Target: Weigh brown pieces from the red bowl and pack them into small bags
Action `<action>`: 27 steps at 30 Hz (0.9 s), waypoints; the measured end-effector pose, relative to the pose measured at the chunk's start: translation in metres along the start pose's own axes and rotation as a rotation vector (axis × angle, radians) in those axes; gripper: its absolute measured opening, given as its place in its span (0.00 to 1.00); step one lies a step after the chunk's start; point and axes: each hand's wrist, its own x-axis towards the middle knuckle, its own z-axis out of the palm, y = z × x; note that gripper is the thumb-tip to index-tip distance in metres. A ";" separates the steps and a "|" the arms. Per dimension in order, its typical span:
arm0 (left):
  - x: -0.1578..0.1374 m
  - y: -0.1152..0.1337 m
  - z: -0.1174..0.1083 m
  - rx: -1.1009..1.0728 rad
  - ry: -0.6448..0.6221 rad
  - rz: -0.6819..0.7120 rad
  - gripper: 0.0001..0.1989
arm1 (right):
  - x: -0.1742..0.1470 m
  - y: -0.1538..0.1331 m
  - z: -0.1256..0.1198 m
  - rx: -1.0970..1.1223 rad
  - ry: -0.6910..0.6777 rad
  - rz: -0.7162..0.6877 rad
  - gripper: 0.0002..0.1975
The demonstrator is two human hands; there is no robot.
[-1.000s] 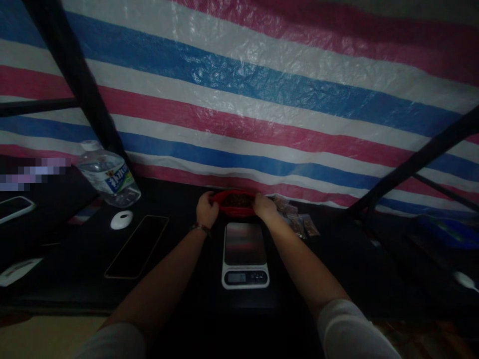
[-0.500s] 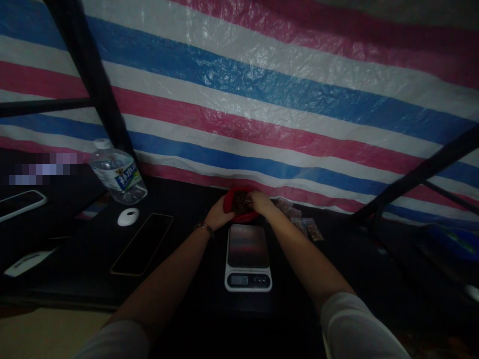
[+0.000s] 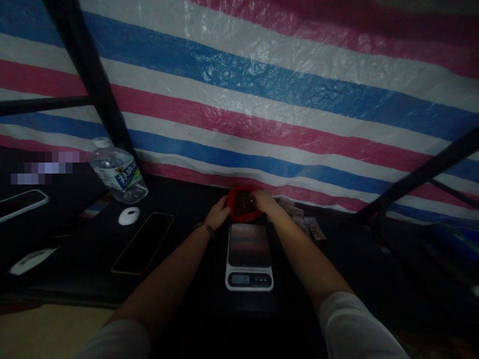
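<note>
A red bag (image 3: 247, 217) stands open behind the scale, filled with small dark brown pieces (image 3: 244, 203) too dim to identify. On its left side, my left hand (image 3: 218, 212) grips the edge, thumb toward me. My right hand (image 3: 262, 200) reaches over the right rim, its fingers curled down at the brown pieces; what they pinch is hidden. Between my forearms sits a white digital scale (image 3: 249, 257) with a bare, shiny plate and a display too faint to read. Several small clear bags (image 3: 317, 228) of brown bits lie right of my right hand.
Left on the black table are a dark phone (image 3: 143, 243), a white oval object (image 3: 129, 216), a large clear bottle (image 3: 119, 172) and another phone (image 3: 22, 205). Striped plastic sheeting (image 3: 239, 119) hangs behind, with dark metal bars (image 3: 88, 75) at both sides.
My left hand has drawn slightly left and the red bag's mouth shows wider and rounder. My right hand stays at its right side, shifted slightly.
</note>
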 end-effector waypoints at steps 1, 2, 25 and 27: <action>0.001 -0.001 0.001 -0.057 -0.017 0.010 0.28 | 0.001 -0.001 0.001 0.011 0.006 -0.024 0.17; 0.002 -0.002 0.002 -0.100 -0.035 0.016 0.29 | 0.003 -0.003 0.002 0.023 0.017 -0.047 0.18; 0.012 -0.016 0.006 -0.015 0.171 -0.057 0.23 | 0.007 -0.033 0.036 0.638 0.080 -0.228 0.16; 0.012 -0.014 0.006 -0.046 0.234 -0.040 0.22 | 0.007 -0.029 0.039 0.735 0.086 -0.198 0.18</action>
